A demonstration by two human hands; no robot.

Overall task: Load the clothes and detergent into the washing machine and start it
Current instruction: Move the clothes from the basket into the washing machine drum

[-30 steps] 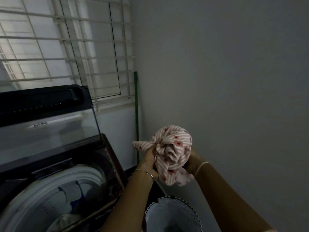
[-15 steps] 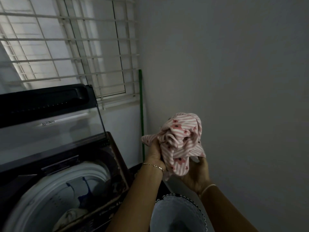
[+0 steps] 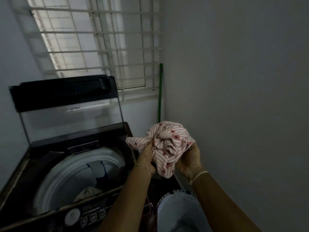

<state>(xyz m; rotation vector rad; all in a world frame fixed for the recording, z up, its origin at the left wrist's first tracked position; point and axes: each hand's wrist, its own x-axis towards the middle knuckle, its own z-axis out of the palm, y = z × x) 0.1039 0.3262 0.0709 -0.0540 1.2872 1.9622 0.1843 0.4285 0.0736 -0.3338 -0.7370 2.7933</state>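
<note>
A bunched pink-and-white striped garment with red flowers [image 3: 168,144] is held in the air by both hands, just right of the washing machine. My left hand [image 3: 147,156] grips its left side and my right hand [image 3: 189,159] cups it from the right. The dark top-loading washing machine [image 3: 50,164] stands at lower left with its glass lid [image 3: 70,114] raised upright. Its white-rimmed drum [image 3: 80,180] holds some clothes, one blue and one pale. The control panel [image 3: 90,215] with a round dial runs along the machine's near edge. No detergent is in view.
A pale laundry basket with a dark scalloped rim [image 3: 177,208] sits below my arms, right of the machine. A green pole [image 3: 160,91] leans in the corner. A barred window [image 3: 100,47] is behind the machine and a plain wall [image 3: 242,97] is close on the right.
The view has swung left and down, showing more of the machine and its panel. Both hands have regripped the bundled garment, with the right hand now higher on its side.
</note>
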